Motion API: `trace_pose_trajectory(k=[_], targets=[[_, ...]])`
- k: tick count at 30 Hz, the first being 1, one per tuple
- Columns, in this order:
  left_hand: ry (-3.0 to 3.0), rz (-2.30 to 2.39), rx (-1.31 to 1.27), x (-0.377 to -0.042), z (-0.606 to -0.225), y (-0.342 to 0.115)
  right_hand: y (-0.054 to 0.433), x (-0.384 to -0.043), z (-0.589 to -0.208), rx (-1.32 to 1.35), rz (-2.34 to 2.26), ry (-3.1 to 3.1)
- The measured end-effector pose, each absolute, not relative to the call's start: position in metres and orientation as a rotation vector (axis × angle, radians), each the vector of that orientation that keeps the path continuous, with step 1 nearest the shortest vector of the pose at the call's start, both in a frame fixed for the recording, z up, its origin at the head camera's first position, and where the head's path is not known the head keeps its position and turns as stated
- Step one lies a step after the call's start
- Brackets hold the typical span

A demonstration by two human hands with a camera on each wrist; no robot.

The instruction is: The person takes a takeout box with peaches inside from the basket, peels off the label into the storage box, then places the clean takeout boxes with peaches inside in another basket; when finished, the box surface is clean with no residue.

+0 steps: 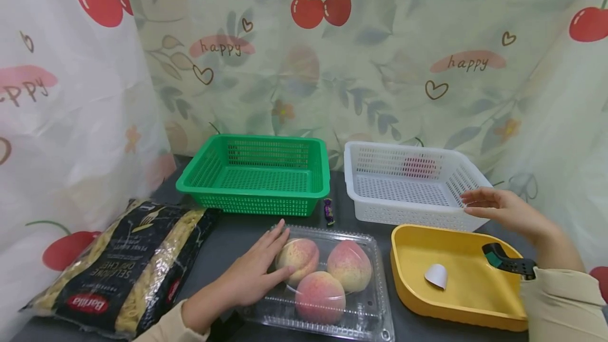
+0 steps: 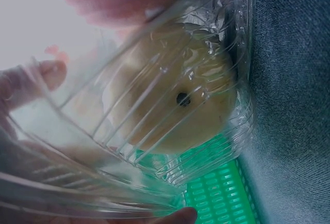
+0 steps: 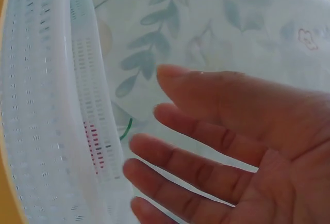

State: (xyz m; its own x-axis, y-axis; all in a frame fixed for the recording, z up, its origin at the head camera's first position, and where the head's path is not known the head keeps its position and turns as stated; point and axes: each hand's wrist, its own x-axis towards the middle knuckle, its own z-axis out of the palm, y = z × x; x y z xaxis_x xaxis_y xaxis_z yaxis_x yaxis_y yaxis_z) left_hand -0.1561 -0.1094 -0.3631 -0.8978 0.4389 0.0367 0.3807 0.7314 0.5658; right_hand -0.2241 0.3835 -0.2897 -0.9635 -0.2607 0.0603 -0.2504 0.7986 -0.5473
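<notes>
Three peaches (image 1: 320, 300) sit in a clear box (image 1: 366, 307) on our dark table (image 1: 204, 263). Our left hand (image 1: 258, 273) rests on the box's left side, fingers extended. Just right of the box we have a yellow tray (image 1: 475, 289) holding a white scrap (image 1: 438, 277); left lies a pasta bag (image 1: 119, 268). Behind stand a green basket (image 1: 256, 205) and a white basket (image 1: 413, 215), a candy (image 1: 329, 211) near their gap. Our empty right hand (image 1: 513, 214), fingers loosely spread, is by the white basket's right end.

From above, the green basket (image 1: 261, 202) and the white basket (image 1: 413, 215) can be entered; the narrow gap between them has the candy (image 1: 329, 211) at its front. The box (image 1: 381, 292) and the tray (image 1: 480, 294) leave only a thin strip between.
</notes>
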Motion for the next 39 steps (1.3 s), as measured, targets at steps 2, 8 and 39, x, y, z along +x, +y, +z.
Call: trace_pose_trajectory(k=[2, 8, 39], targets=[[2.832, 0.89, 0.668, -0.156, -0.363, -0.109, 0.386, -0.228, -0.287, -0.378, -0.889, 2.979], [2.83, 0.892, 0.667, -0.156, -0.363, -0.11, 0.394, -0.24, -0.282, -0.307, -0.985, 2.916], [2.825, 0.889, 0.667, -0.156, -0.364, -0.11, 0.426, -0.28, -0.311, 0.143, -1.381, 2.876]])
